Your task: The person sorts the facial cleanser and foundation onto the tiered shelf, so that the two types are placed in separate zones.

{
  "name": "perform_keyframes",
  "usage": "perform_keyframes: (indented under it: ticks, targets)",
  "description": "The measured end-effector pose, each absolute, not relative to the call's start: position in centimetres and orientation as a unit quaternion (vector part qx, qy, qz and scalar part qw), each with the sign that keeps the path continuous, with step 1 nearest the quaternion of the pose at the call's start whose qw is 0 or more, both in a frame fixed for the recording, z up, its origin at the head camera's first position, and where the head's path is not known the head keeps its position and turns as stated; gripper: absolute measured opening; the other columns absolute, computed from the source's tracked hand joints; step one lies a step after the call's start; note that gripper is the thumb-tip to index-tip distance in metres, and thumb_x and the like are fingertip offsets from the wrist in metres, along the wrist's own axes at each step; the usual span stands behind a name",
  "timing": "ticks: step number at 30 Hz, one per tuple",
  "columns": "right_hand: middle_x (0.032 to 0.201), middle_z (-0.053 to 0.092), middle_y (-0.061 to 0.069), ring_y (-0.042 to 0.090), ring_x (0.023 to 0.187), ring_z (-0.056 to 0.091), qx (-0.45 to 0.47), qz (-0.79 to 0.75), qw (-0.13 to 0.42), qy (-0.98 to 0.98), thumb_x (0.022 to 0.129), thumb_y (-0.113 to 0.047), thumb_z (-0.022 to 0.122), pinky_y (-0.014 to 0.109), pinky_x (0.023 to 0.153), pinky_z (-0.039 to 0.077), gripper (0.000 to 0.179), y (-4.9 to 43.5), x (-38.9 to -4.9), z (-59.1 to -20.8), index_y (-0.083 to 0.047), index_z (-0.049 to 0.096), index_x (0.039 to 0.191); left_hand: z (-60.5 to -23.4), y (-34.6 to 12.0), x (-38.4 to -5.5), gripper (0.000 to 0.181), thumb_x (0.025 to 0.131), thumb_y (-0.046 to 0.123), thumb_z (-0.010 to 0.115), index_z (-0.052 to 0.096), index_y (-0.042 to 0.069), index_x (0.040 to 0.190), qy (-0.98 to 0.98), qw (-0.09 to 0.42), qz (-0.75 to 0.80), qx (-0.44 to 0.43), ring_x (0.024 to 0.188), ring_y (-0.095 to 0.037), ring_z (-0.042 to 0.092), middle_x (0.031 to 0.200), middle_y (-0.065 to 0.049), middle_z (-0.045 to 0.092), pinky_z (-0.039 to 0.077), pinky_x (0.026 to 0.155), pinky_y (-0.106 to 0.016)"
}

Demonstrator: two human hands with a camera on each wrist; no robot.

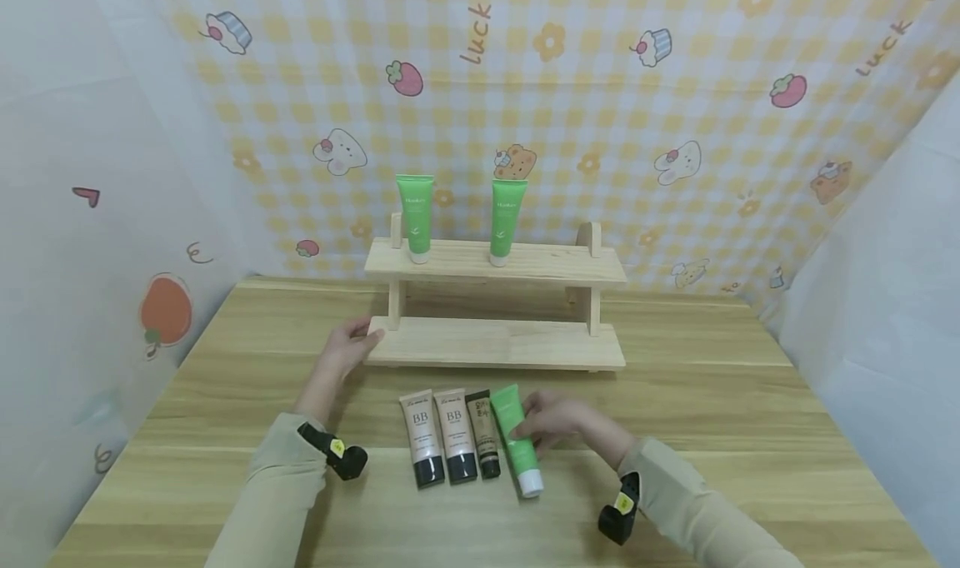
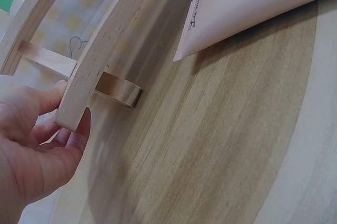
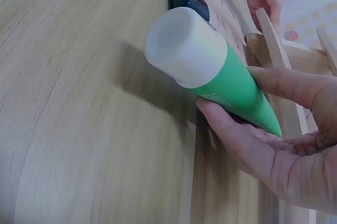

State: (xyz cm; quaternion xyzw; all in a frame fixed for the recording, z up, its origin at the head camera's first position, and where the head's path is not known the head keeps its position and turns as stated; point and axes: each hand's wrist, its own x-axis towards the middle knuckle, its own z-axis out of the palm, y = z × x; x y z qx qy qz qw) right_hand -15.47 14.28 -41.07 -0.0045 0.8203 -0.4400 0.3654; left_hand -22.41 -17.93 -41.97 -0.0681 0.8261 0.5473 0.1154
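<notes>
My right hand [image 1: 558, 420] grips a green tube with a white cap [image 1: 516, 439] between thumb and fingers, at the right end of a row of tubes. In the right wrist view the green tube [image 3: 237, 87] is tilted, its cap toward the camera and a shadow on the table under it. My left hand [image 1: 348, 347] pinches the left end of the lower shelf of a two-tier wooden rack [image 1: 487, 341]; in the left wrist view the thumb lies on top of the board [image 2: 87, 87] and the fingers curl beneath.
Two pale pink BB tubes with black caps [image 1: 423, 439] and a slim brown-gold tube [image 1: 483, 436] lie side by side left of the green one. Two more green tubes, one at left [image 1: 417, 218] and one at right [image 1: 506, 222], stand cap-down on the upper shelf. A patterned cloth [image 1: 465, 118] hangs behind.
</notes>
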Motion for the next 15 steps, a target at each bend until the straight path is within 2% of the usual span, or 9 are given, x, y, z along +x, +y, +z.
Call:
perform_keyframes:
  ticks: [15]
  targets:
    - [0.095, 0.059, 0.016, 0.02, 0.076, 0.063, -0.044, -0.486, 0.351, 0.799, 0.074, -0.003, 0.069, 0.036, 0.066, 0.059, 0.047, 16.2, -15.8, -40.1, 0.01, 0.049, 0.115, -42.1, -18.1, -22.5, 0.061, 0.095, 0.025, 0.047, 0.02, -0.003, 0.142, 0.824, 0.122, 0.549, -0.071, 0.131, -0.04, 0.032, 0.143, -0.026, 0.03, 0.029, 0.111, -0.046]
